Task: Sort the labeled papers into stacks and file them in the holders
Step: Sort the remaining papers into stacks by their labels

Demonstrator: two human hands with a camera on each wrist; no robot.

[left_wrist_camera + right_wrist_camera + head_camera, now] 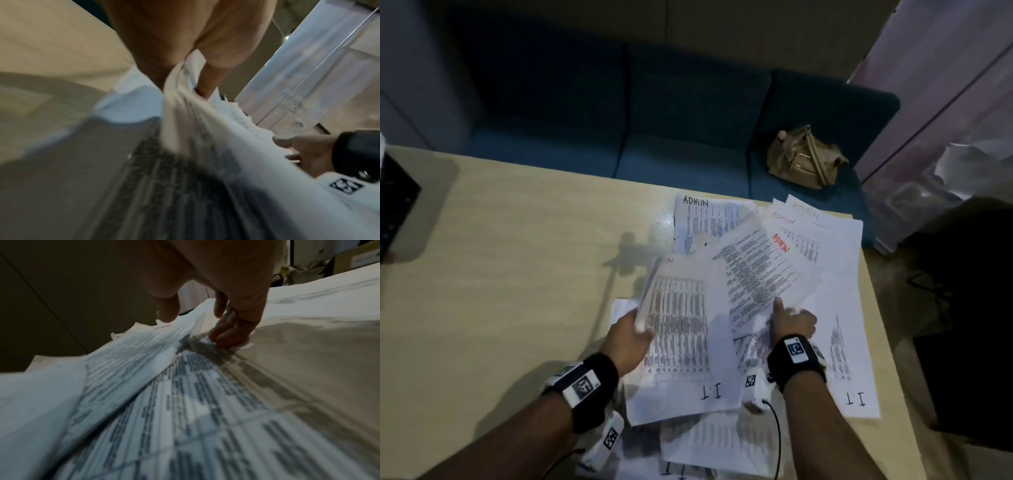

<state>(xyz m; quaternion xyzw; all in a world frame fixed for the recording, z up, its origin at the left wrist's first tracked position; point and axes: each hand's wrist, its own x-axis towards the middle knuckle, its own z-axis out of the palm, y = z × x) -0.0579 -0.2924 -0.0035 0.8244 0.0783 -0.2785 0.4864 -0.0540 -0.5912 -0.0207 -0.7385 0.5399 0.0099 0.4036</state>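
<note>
Wooden table (handbag beyond): left hand grips papers, right hand presses others.

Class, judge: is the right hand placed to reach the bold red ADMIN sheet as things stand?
Probably yes: the right hand rests on the pile close to the bold red ADMIN sheet, with nothing standing between.

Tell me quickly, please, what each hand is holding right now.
Left hand: grips a sheaf of papers.
Right hand: fingertips on loose sheets; grip cannot be told.
</note>
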